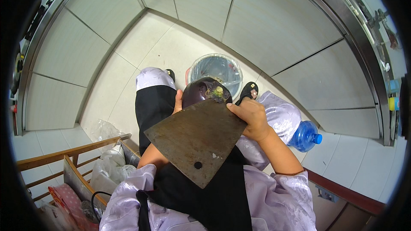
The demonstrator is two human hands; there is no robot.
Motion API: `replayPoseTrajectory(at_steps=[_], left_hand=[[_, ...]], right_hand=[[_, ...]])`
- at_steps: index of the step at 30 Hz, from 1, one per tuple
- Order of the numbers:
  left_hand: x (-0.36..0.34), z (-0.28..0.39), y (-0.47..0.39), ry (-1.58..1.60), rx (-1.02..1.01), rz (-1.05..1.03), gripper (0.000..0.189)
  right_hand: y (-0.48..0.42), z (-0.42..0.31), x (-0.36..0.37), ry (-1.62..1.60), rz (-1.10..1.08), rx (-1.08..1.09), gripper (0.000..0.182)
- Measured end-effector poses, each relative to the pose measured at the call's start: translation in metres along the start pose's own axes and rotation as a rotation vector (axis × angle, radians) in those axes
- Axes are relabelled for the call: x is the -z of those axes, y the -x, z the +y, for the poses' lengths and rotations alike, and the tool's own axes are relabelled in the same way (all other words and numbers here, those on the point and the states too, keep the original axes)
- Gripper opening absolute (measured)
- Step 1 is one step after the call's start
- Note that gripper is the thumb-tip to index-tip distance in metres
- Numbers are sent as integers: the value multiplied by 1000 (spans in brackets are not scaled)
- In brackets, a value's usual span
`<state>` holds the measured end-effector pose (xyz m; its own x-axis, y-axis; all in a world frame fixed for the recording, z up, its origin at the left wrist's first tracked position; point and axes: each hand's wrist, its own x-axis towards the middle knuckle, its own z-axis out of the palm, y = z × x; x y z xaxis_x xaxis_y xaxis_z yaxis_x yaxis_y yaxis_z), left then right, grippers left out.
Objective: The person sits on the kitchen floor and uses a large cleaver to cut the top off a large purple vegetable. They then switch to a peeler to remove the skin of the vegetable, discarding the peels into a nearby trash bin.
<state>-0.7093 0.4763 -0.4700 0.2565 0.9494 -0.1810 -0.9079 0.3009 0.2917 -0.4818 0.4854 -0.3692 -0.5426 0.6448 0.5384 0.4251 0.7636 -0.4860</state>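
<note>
A round dark-purple eggplant [196, 93] is held before me over the near side of a bin. Its stem end faces up, with a pale green stub amid rough, scarred skin. My left hand [178, 101] holds its left side; only the thumb area shows, the rest being hidden. In my right hand [253, 115] is a broad, stained steel cleaver [196, 138], gripped at its far right end, handle hidden by the fingers. The blade lies face up above my lap, its far edge close to or against the eggplant; I cannot tell whether it touches. A hole pierces its near corner.
The lined bin [239, 73] stands on the tiled floor between my feet. Cabinets [192, 3] curve around ahead. A blue water jug [303, 137] lies to the right. At left stands a wooden rack [77, 149] with plastic bags [110, 170].
</note>
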Motion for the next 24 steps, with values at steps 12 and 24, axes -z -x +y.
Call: replayPoseTrajectory(at_steps=[12, 24], left_hand=[[22, 14, -7, -64, -31, 85, 79], [46, 15, -28, -104, -44, 174, 78]], right_hand=[[-3, -12, -28, 123, 167, -145, 55], [-9, -23, -49, 252, 316, -213, 50]])
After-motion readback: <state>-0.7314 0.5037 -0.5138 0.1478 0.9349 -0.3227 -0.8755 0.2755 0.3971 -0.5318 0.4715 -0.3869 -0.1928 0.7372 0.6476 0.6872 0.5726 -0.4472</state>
